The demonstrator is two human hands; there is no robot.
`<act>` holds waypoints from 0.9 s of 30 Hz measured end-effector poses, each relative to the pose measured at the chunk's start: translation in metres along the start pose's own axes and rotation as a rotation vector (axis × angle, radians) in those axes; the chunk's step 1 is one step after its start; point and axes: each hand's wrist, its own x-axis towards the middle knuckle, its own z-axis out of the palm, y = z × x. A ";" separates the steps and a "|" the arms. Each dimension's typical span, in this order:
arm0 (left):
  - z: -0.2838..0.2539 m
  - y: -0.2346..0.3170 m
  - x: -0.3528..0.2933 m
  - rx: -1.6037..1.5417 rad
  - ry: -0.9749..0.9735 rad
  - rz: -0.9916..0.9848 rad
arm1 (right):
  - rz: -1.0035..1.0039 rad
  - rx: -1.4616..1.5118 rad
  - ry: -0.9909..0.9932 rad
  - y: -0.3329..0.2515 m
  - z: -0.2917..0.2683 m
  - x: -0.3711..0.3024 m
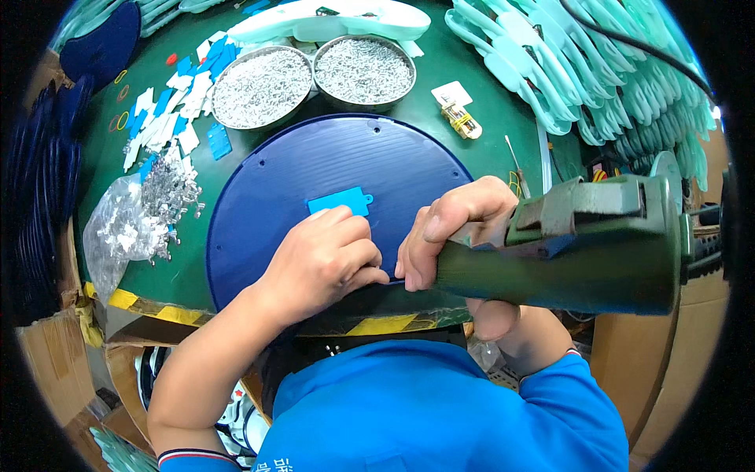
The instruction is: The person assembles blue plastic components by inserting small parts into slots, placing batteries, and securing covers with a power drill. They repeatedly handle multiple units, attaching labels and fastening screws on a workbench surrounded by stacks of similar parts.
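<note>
A dark green cylindrical power tool [566,271] lies in the grip of my right hand [464,228], its thumb below and its fingers over the front end. The tool's tip is hidden. My left hand [326,256] has its fingers curled together close to the right fingertips, by the near edge of a round navy board [259,212]. Whatever those left fingers may pinch is too small or hidden to see. A light blue plastic plate [342,201] with a small eyelet tab lies on the board, just beyond my left knuckles.
Two metal bowls of small screws [263,86] [366,71] stand behind the board. White and blue plastic pieces [169,110] and a bag of metal parts [130,228] lie left. Pale green plastic parts [550,63] are piled far right, near a small screwdriver [519,169].
</note>
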 end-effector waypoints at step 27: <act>-0.076 -0.119 -0.007 0.438 0.325 -0.314 | -0.141 0.537 -0.213 0.062 0.069 0.051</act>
